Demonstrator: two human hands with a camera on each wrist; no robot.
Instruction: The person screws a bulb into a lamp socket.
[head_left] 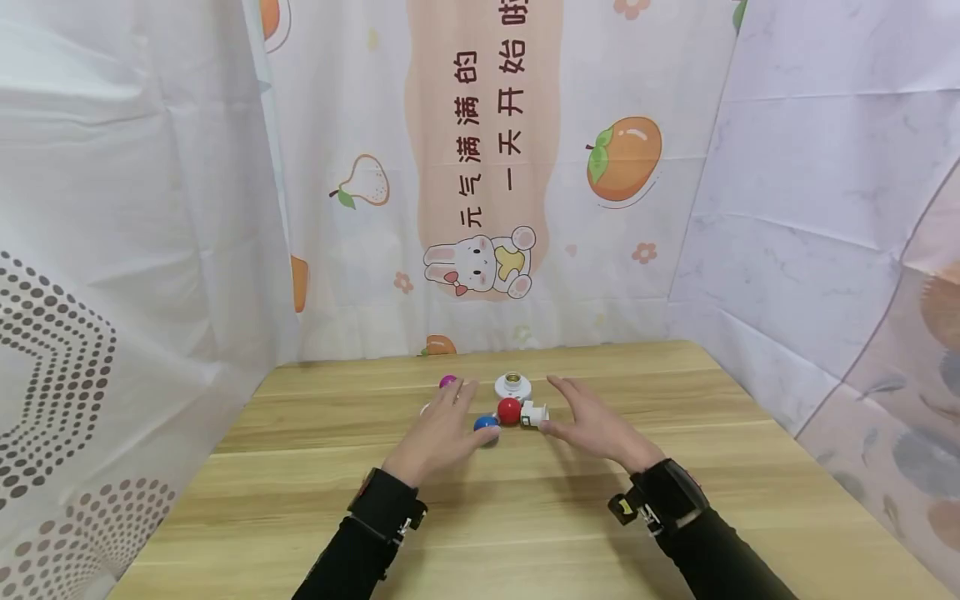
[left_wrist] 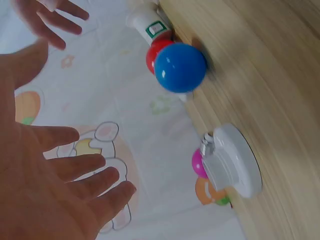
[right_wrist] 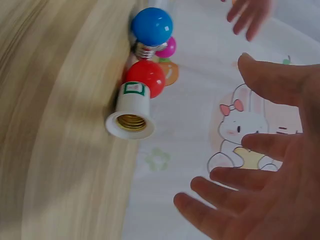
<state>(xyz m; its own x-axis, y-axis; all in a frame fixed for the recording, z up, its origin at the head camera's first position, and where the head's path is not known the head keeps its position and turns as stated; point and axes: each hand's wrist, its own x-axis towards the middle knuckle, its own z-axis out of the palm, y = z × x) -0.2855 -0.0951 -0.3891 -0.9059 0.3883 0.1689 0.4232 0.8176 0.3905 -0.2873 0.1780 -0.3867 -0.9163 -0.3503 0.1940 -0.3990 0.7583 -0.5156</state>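
My left hand [head_left: 448,423] hovers open, fingers spread, over the middle of the wooden table [head_left: 525,517]. A blue bulb [head_left: 486,423] lies by its thumb and a magenta bulb [head_left: 447,382] lies past its fingertips. My right hand [head_left: 583,419] is open too, its thumb near a white lamp socket [head_left: 533,414] lying on its side. A red bulb [head_left: 509,411] lies between the two hands. A round white socket base [head_left: 513,385] stands just behind it. In the left wrist view, the blue bulb [left_wrist: 180,67] and another white round base [left_wrist: 232,162] lie beyond the open palm [left_wrist: 55,175]. Neither hand holds anything.
Printed fabric curtains [head_left: 480,167] close in the table at the back and on both sides. Both wrists wear black sleeves and wrist-mounted cameras [head_left: 660,500]. Bare wood stretches from the hands to the table's near edge.
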